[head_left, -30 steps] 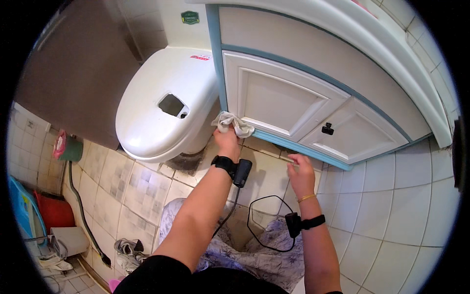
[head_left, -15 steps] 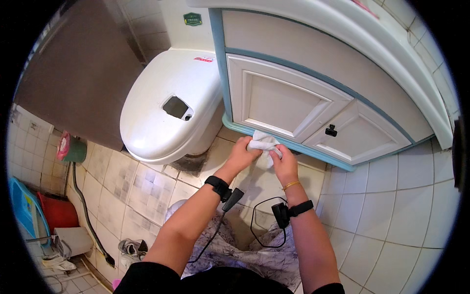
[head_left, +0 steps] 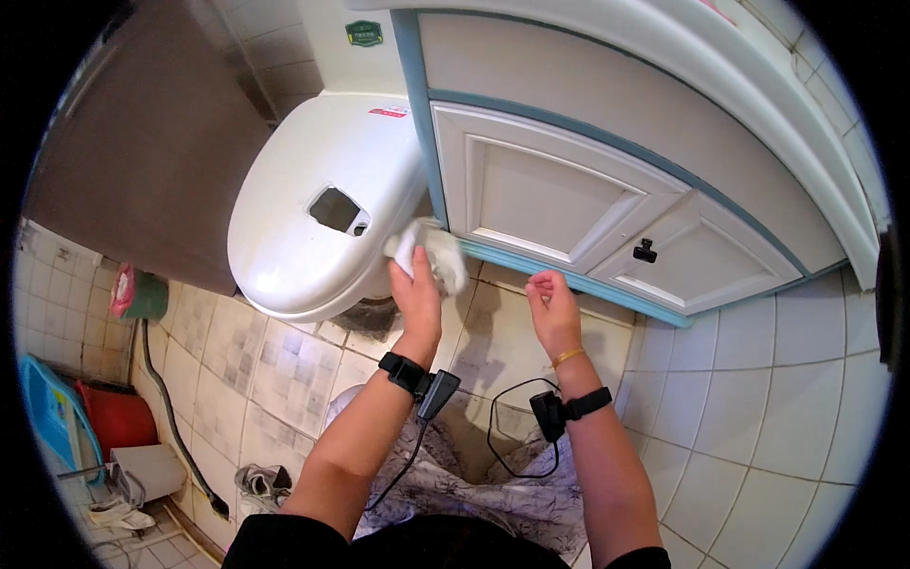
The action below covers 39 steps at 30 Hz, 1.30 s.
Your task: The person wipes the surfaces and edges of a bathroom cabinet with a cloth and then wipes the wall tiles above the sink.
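Note:
My left hand point(head_left: 417, 294) holds a white cloth point(head_left: 445, 261), which is crumpled and hangs loosely from the fingers. Both are beside the right side of the white toilet point(head_left: 284, 218), close to its lid. Whether the cloth touches the toilet, I cannot tell. My right hand point(head_left: 555, 308) is in the air in front of the cabinet's blue base point(head_left: 607, 289), its fingers curled together and nothing seen in them. Each wrist wears a black strap with a small device and a cable.
A white vanity cabinet point(head_left: 555, 194) with two doors and a black knob point(head_left: 645, 250) stands ahead. On the left are a dark hose point(head_left: 171, 408), a green bin point(head_left: 144, 294), a red basin point(head_left: 118, 417), a blue basin point(head_left: 52, 403) and shoes point(head_left: 263, 484). The tiled floor has dark stains.
Both hands held the cloth together before the cabinet; now my right hand has let go. My left hand has carried the cloth left and up to the toilet's side.

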Each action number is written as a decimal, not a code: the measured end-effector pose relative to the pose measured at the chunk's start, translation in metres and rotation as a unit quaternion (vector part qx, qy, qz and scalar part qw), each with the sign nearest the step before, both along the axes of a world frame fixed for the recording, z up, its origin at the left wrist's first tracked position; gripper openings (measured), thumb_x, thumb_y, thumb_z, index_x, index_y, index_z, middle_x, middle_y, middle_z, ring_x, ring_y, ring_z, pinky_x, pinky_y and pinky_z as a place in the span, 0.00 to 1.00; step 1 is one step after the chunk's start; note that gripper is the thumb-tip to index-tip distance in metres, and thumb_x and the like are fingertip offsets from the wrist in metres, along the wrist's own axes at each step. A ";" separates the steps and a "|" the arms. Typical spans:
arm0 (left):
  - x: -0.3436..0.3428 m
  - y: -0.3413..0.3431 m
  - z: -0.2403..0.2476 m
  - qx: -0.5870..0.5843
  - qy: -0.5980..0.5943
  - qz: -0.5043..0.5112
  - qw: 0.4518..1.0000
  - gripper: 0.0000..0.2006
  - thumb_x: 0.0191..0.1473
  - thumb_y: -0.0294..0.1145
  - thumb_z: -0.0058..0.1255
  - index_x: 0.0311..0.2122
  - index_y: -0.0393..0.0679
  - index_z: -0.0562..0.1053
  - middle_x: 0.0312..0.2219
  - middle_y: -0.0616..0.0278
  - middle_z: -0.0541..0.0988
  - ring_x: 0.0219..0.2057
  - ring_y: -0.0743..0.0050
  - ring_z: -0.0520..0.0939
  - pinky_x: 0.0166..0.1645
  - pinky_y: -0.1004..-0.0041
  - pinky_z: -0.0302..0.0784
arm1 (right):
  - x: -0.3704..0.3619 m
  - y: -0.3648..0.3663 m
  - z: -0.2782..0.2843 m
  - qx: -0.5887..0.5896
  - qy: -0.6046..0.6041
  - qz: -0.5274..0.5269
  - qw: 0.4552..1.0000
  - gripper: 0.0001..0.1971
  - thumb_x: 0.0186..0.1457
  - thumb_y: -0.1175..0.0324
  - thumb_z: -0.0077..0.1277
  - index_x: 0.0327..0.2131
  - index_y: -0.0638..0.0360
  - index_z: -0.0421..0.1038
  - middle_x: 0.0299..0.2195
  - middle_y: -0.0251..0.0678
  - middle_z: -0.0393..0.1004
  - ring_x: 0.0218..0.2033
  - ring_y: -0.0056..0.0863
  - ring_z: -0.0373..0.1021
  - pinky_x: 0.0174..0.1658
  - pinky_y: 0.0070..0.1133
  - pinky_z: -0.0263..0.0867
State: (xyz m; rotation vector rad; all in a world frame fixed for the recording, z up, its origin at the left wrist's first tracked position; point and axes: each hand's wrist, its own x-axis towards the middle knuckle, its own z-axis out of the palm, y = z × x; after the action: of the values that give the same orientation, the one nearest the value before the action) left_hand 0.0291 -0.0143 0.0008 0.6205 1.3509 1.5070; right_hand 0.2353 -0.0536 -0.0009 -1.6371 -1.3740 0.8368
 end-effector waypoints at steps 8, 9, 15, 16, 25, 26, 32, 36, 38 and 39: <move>0.021 0.012 -0.019 0.125 0.496 -0.081 0.855 0.20 0.48 0.27 0.61 0.47 0.35 0.72 0.47 0.43 0.70 0.51 0.41 0.71 0.57 0.58 0.67 | 0.024 -0.014 0.013 0.091 -0.189 0.000 0.978 0.14 0.51 0.74 0.57 0.43 0.57 0.71 0.42 0.40 0.74 0.47 0.43 0.70 0.50 0.34 0.66; 0.017 0.015 -0.019 0.138 0.543 -0.052 0.827 0.18 0.47 0.27 0.62 0.45 0.37 0.74 0.47 0.46 0.71 0.50 0.43 0.72 0.56 0.58 0.69 | 0.029 -0.016 0.012 0.099 -0.219 -0.025 0.970 0.15 0.50 0.75 0.58 0.43 0.56 0.71 0.41 0.40 0.74 0.47 0.44 0.69 0.51 0.34 0.65; 0.029 0.015 -0.036 0.219 0.596 -0.099 0.766 0.14 0.44 0.27 0.61 0.40 0.44 0.77 0.44 0.59 0.75 0.48 0.50 0.74 0.51 0.59 0.74 | 0.058 -0.019 0.012 0.138 -0.302 -0.069 0.941 0.17 0.46 0.76 0.60 0.43 0.55 0.72 0.41 0.41 0.72 0.47 0.45 0.67 0.50 0.34 0.65; 0.040 0.013 -0.036 0.259 0.605 -0.113 0.744 0.14 0.45 0.28 0.60 0.40 0.44 0.77 0.43 0.59 0.75 0.47 0.51 0.75 0.50 0.59 0.74 | 0.060 -0.020 0.012 0.131 -0.302 -0.067 0.942 0.18 0.46 0.76 0.60 0.43 0.55 0.72 0.41 0.41 0.72 0.47 0.45 0.68 0.51 0.34 0.65; 0.058 0.020 -0.022 0.369 0.663 -0.235 0.608 0.08 0.47 0.29 0.53 0.34 0.45 0.79 0.37 0.65 0.75 0.43 0.62 0.76 0.40 0.63 0.77 | 0.070 -0.024 0.011 0.121 -0.296 -0.067 0.945 0.21 0.43 0.77 0.62 0.44 0.55 0.72 0.44 0.40 0.71 0.49 0.45 0.67 0.53 0.35 0.65; 0.041 0.024 -0.028 0.338 0.680 -0.235 0.607 0.08 0.47 0.29 0.53 0.34 0.45 0.79 0.38 0.65 0.76 0.44 0.62 0.77 0.42 0.64 0.78 | 0.075 -0.025 0.012 0.122 -0.297 -0.071 0.945 0.21 0.43 0.77 0.62 0.44 0.55 0.72 0.44 0.40 0.71 0.49 0.45 0.67 0.53 0.35 0.65; 0.025 0.020 -0.015 0.235 0.671 -0.148 0.687 0.10 0.46 0.27 0.55 0.37 0.46 0.77 0.40 0.64 0.77 0.43 0.59 0.78 0.42 0.65 0.79 | 0.085 -0.024 0.008 0.130 -0.321 -0.096 0.933 0.25 0.42 0.76 0.64 0.47 0.58 0.69 0.46 0.43 0.69 0.51 0.46 0.65 0.54 0.35 0.64; 0.046 0.016 -0.003 0.266 0.644 -0.049 0.716 0.13 0.42 0.27 0.58 0.37 0.47 0.76 0.39 0.64 0.77 0.40 0.58 0.78 0.38 0.63 0.79 | 0.088 -0.029 0.006 0.067 -0.320 -0.119 0.938 0.27 0.42 0.74 0.65 0.49 0.60 0.68 0.47 0.45 0.69 0.52 0.47 0.65 0.54 0.34 0.65; 0.048 0.015 0.000 0.263 0.659 -0.064 0.702 0.14 0.42 0.27 0.58 0.38 0.45 0.76 0.40 0.61 0.77 0.43 0.57 0.78 0.41 0.63 0.79 | 0.090 -0.028 0.005 0.054 -0.334 -0.119 0.934 0.28 0.42 0.74 0.65 0.49 0.60 0.68 0.48 0.46 0.69 0.52 0.47 0.65 0.54 0.34 0.65; 0.052 0.014 -0.001 0.263 0.658 -0.064 0.702 0.14 0.42 0.27 0.58 0.38 0.45 0.76 0.40 0.61 0.77 0.43 0.57 0.78 0.41 0.63 0.79 | 0.089 -0.030 0.004 0.045 -0.349 -0.105 0.930 0.29 0.43 0.73 0.65 0.51 0.62 0.67 0.49 0.47 0.68 0.53 0.47 0.65 0.55 0.34 0.65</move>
State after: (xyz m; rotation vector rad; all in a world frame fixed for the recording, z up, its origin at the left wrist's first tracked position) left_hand 0.0809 0.0001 -0.0002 2.4415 1.7307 1.2414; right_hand 0.3244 -0.0841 0.0030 -2.0626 -1.6222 0.0390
